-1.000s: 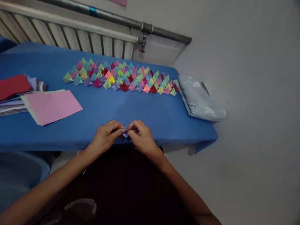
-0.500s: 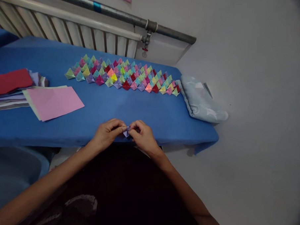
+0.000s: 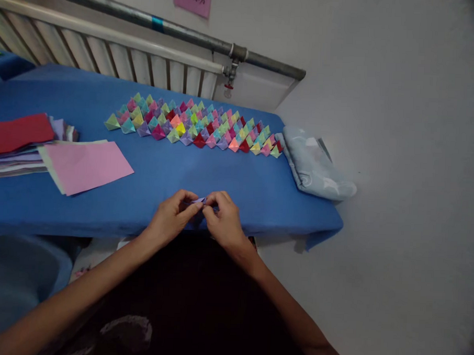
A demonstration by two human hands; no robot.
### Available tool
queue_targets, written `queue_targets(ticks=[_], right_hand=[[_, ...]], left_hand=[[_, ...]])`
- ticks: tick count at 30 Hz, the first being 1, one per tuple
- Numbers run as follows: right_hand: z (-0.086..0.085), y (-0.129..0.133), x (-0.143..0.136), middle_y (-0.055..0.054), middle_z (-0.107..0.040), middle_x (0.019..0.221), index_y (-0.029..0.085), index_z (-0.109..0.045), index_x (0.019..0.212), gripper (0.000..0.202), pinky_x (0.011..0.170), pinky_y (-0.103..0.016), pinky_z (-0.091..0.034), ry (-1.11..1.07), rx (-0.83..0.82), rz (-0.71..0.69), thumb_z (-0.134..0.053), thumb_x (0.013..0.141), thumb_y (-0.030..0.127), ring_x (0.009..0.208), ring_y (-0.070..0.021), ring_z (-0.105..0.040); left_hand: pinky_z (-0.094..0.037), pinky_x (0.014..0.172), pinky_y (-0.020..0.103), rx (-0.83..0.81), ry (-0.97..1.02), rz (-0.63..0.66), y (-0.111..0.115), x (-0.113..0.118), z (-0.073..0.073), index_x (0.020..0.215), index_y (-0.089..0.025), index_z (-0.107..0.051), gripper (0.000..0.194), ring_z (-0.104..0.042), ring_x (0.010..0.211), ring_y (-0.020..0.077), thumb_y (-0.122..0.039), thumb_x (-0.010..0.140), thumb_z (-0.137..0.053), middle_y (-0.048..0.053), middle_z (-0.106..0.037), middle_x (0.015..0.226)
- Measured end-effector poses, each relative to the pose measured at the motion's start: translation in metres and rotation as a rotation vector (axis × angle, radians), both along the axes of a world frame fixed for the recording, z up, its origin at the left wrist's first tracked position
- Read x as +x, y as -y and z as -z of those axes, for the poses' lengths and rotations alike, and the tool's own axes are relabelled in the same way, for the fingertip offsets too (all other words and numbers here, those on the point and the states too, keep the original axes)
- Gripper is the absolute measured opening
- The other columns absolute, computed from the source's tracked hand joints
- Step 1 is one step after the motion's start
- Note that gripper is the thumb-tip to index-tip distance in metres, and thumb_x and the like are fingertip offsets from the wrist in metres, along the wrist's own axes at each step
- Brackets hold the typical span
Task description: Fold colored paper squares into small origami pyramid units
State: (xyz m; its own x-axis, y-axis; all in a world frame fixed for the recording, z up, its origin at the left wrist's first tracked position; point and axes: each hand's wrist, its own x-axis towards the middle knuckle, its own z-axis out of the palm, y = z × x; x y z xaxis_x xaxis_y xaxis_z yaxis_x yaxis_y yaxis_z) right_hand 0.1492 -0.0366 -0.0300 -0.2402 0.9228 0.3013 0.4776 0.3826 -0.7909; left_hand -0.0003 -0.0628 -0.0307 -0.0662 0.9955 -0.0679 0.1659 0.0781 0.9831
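Between my fingertips is a small piece of purple paper (image 3: 199, 200), held over the front edge of the blue-covered table (image 3: 174, 175). My left hand (image 3: 173, 214) pinches its left side with thumb and fingers. The right side is pinched by my right hand (image 3: 224, 218). Both hands hide part of the paper, so its full shape cannot be made out. Beyond my hands stand rows of small folded paper pieces (image 3: 199, 140) in many colours. On the left lie pink paper sheets (image 3: 90, 163) with a pale green one under them.
A stack of coloured paper with red on top (image 3: 19, 131) lies at the far left. A folded grey-blue cloth (image 3: 316, 168) rests at the table's right end. Behind the table are a radiator (image 3: 120, 62) and a pipe (image 3: 196, 37). A blue basin (image 3: 16, 278) is below left.
The purple paper has turned from showing a pointed face downward to lying flatter between my fingers. Both hands still pinch it. The view has shifted slightly upward.
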Motion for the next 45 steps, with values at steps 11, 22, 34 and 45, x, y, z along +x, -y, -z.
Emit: queue_targets(ticks=[11, 22, 34, 45], right_hand=[[0.005, 0.000, -0.004, 0.001, -0.054, 0.076, 0.023, -0.049, 0.072, 0.010, 0.068, -0.027, -0.041, 0.034, -0.103, -0.009, -0.053, 0.078, 0.016, 0.071, -0.0142, -0.052], [-0.011, -0.016, -0.005, 0.006, -0.056, 0.071, 0.023, -0.058, 0.090, 0.009, 0.048, -0.019, -0.041, -0.215, -0.525, -0.098, -0.058, 0.081, 0.025, 0.056, -0.0083, -0.051], [-0.013, -0.068, -0.008, 0.006, -0.056, 0.065, 0.021, -0.061, 0.080, 0.010, 0.058, -0.020, -0.044, -0.120, -0.405, -0.152, -0.054, 0.076, 0.014, 0.058, -0.0081, -0.052], [0.007, -0.170, -0.021, 0.006, -0.057, 0.068, 0.022, -0.059, 0.084, 0.014, 0.059, -0.023, -0.039, 0.110, -0.228, -0.052, -0.056, 0.076, 0.012, 0.062, -0.0112, -0.054]], left_hand=[[-0.057, 0.072, 0.032, -0.096, -0.054, -0.004, -0.004, -0.006, 0.004, 0.102, -0.018, -0.063, 0.030, -0.070, 0.069, 0.0161, -0.024, 0.074, -0.056, 0.001, -0.072, 0.082], [-0.052, 0.062, 0.026, -0.038, -0.352, 0.139, -0.030, -0.014, -0.005, 0.107, -0.020, -0.067, 0.031, -0.068, 0.062, 0.0139, -0.018, 0.081, -0.051, 0.000, -0.074, 0.081], [-0.047, 0.067, 0.026, 0.084, -0.700, 0.336, -0.085, -0.024, -0.014, 0.106, -0.019, -0.067, 0.029, -0.067, 0.074, 0.0172, -0.019, 0.083, -0.049, 0.002, -0.074, 0.087], [-0.041, 0.063, 0.025, 0.135, -0.822, 0.328, -0.179, -0.033, -0.010, 0.100, -0.020, -0.065, 0.019, -0.063, 0.068, 0.0166, -0.021, 0.083, -0.056, 0.001, -0.070, 0.081]])
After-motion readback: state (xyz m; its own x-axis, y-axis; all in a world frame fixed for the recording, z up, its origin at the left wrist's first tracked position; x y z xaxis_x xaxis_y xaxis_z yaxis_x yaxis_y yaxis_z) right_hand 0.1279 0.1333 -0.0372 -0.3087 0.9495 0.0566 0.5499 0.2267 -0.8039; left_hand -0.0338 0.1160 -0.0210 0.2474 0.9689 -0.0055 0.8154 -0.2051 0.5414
